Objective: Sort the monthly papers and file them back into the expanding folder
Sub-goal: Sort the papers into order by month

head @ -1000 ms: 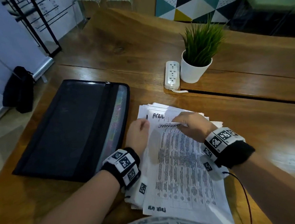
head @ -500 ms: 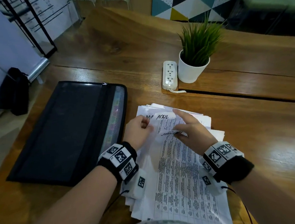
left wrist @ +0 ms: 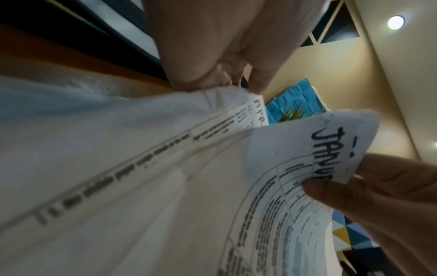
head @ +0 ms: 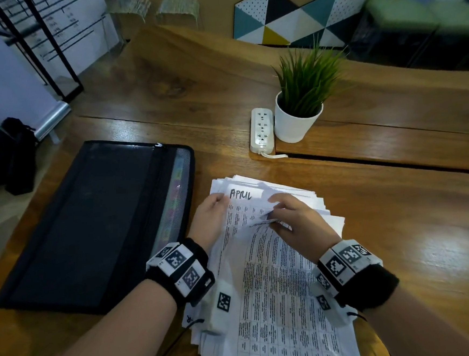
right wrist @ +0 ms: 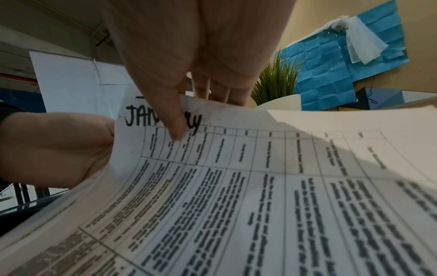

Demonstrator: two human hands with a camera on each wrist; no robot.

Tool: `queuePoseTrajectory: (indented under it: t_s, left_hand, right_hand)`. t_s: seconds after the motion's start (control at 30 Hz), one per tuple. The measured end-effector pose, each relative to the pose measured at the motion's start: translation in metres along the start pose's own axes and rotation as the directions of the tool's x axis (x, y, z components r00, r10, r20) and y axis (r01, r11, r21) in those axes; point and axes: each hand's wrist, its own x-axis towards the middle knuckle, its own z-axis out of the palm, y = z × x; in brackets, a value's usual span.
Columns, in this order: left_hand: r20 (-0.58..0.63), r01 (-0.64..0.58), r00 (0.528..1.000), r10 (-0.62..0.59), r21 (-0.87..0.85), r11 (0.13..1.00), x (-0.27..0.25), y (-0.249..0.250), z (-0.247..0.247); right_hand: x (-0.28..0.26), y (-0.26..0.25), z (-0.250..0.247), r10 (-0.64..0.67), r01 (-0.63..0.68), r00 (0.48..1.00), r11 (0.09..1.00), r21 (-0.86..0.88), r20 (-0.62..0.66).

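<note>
- Head view: the right hand (head: pixel 295 218) pinches the top edge of the January sheet (head: pixel 281 286), peeling it off the paper stack (head: pixel 308 197); the left hand (head: pixel 211 216) grips the stack's upper left corner beside the April sheet (head: pixel 241 195).
- Risk, as I judge it: the loose, fanned stack could slide or shed sheets, and two sheets might lift together.
- Expanding folder (head: pixel 90 217) lies just left on the bench (head: pixel 399 221).
- Open room lies right; power strip (head: pixel 262 130) and potted plant (head: pixel 300 108) stand beyond.

Right hand (head: pixel 298 220) has peeled the January sheet (right wrist: pixel 236 186) back, seemingly uncovering April.
</note>
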Motion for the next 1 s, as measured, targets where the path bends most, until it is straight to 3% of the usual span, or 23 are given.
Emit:
queuePoseTrajectory:
  t_s: [0.07,0.17,0.23,0.33,0.4,0.53,0.7,1.0]
  left_hand:
    - [0.067,-0.01,0.998,0.014,-0.06,0.998,-0.004,0.007,0.0]
    - [0.256,-0.061,0.966,0.046,0.052,0.997,-0.009,0.007,0.0]
    - [0.3,-0.079,0.953,0.045,0.102,0.992,-0.008,0.002,-0.001]
    - [0.073,-0.171,0.985,0.157,0.268,0.948,-0.001,0.0,-0.005]
    - [-0.083,-0.147,0.977,0.194,0.392,0.908,0.003,0.001,-0.008]
    - [-0.08,-0.022,0.994,0.068,0.478,0.878,0.008,0.0,-0.008]
    - [-0.147,-0.051,0.983,0.112,0.368,0.928,0.01,-0.001,-0.005]
    - [0.048,-0.004,0.999,0.001,0.057,0.998,0.003,0.007,-0.01]
  right_hand:
    - [0.001,-0.002,-0.002,-0.022,0.022,1.0,0.999,0.025,-0.021]
    - [0.005,-0.001,-0.003,-0.093,0.094,0.993,0.995,0.021,-0.071]
    - [0.008,0.003,-0.002,-0.159,0.154,0.983,0.986,-0.062,-0.092]
    - [0.006,0.006,-0.002,-0.17,0.162,0.98,0.983,-0.087,-0.1]
    - [0.004,0.005,-0.001,-0.176,0.17,0.979,0.983,-0.068,-0.1]
    - [0.0,0.001,0.006,-0.15,0.151,0.985,0.989,0.006,-0.09]
    - [-0.003,0.003,0.008,-0.093,0.099,0.99,0.993,0.059,-0.109]
    - [0.009,0.009,0.006,-0.048,0.048,0.999,0.998,0.031,-0.002]
